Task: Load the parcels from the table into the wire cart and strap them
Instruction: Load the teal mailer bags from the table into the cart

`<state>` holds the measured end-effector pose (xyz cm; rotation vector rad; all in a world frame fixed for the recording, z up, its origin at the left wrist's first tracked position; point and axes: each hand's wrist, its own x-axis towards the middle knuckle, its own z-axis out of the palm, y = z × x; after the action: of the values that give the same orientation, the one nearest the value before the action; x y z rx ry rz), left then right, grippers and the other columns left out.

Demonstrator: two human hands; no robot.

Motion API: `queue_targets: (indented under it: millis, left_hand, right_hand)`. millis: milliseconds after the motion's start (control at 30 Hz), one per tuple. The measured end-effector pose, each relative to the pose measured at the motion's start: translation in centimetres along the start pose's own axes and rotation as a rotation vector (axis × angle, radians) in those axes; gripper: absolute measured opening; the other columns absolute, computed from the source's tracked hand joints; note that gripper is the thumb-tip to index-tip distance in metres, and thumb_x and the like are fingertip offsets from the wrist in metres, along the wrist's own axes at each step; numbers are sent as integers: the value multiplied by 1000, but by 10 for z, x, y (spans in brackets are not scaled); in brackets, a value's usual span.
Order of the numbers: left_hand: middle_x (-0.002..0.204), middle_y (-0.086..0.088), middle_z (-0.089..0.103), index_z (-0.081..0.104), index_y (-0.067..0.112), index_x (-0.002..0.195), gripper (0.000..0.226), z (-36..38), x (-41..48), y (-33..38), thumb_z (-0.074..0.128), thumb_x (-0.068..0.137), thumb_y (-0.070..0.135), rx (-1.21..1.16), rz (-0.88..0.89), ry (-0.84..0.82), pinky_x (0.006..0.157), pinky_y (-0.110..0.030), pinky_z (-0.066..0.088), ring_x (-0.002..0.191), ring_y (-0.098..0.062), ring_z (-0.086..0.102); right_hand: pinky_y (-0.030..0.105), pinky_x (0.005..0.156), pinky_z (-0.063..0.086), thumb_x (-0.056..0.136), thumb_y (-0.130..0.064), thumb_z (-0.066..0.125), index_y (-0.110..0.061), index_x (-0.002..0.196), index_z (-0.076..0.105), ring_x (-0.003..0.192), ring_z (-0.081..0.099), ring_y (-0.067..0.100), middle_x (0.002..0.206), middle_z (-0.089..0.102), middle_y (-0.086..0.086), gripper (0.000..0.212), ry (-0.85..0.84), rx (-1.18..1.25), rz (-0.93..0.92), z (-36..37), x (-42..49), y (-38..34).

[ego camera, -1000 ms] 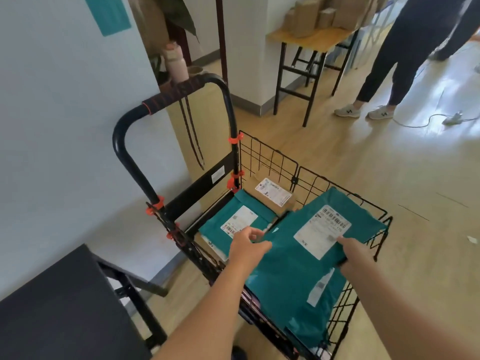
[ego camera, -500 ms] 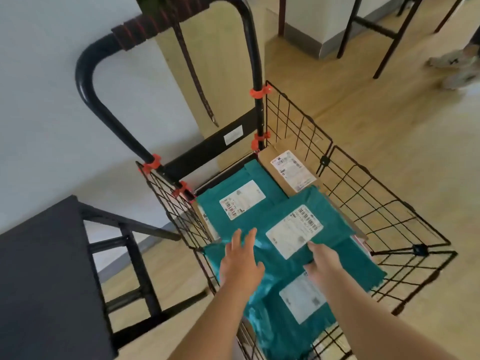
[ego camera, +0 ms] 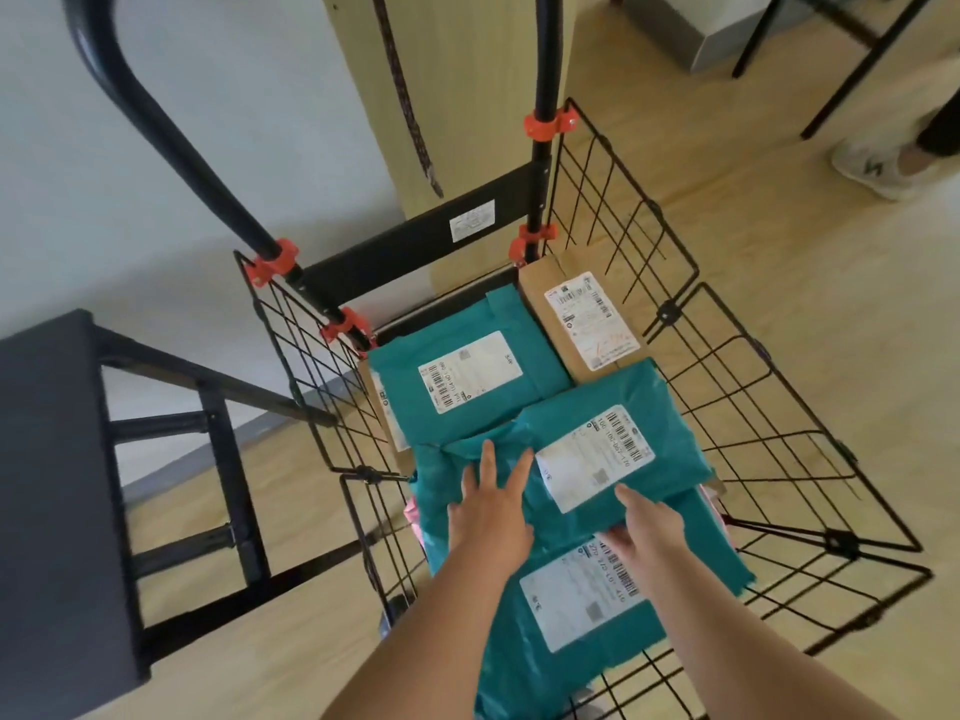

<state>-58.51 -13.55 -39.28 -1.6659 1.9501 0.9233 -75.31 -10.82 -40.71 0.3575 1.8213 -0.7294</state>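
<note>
The black wire cart [ego camera: 691, 324] stands in front of me and holds several parcels. A teal mailer bag [ego camera: 644, 402] with a white label lies across the middle of the pile. My left hand [ego camera: 493, 506] rests flat on its left part, fingers straight. My right hand [ego camera: 644, 527] touches the bag's near edge with fingers extended. Another teal bag [ego camera: 457, 387] lies behind it, a brown cardboard box [ego camera: 540, 288] sits at the back right corner, and a third teal bag [ego camera: 519, 641] lies nearest me. A dark strap [ego camera: 405, 96] hangs from the cart handle.
A dark table [ego camera: 47, 485] with a black frame stands at the left, close to the cart. The cart's black handle [ego camera: 145, 111] arches up at the back left. A person's shoe [ego camera: 878, 166] shows at the far right on the wooden floor.
The top teal bag has come down from the cart's rim onto the pile inside. My view has tilted down and closer; both hands now rest on the bag with straighter fingers.
</note>
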Motion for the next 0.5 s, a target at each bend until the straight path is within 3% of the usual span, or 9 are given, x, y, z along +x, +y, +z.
queue_targets:
  millis: [167, 367, 500]
  left_hand:
    - [161, -4, -23, -10, 43, 151, 92, 0, -4, -11, 59, 93, 28, 28, -52, -24, 110, -52, 37, 149, -34, 2]
    - [161, -7, -20, -9, 39, 153, 94, -6, -14, -10, 61, 91, 24, 48, -77, -24, 111, -45, 37, 149, -33, 7]
    - [162, -9, -17, -5, 36, 154, 92, -11, -21, -12, 61, 91, 23, 61, -102, -19, 110, -42, 38, 148, -32, 12]
  right_hand:
    - [44, 65, 62, 80, -50, 76, -5, 98, 61, 62, 74, 30, 68, 74, 16, 51, -24, -156, 60, -4, 3, -3]
    - [42, 68, 62, 80, -62, 69, 2, 83, 66, 54, 72, 26, 60, 71, 15, 64, 2, -337, 4, 1, -6, 1]
    - [34, 49, 57, 86, -65, 58, 4, 87, 63, 51, 71, 28, 58, 70, 16, 69, -65, -430, 66, 4, -19, -9]
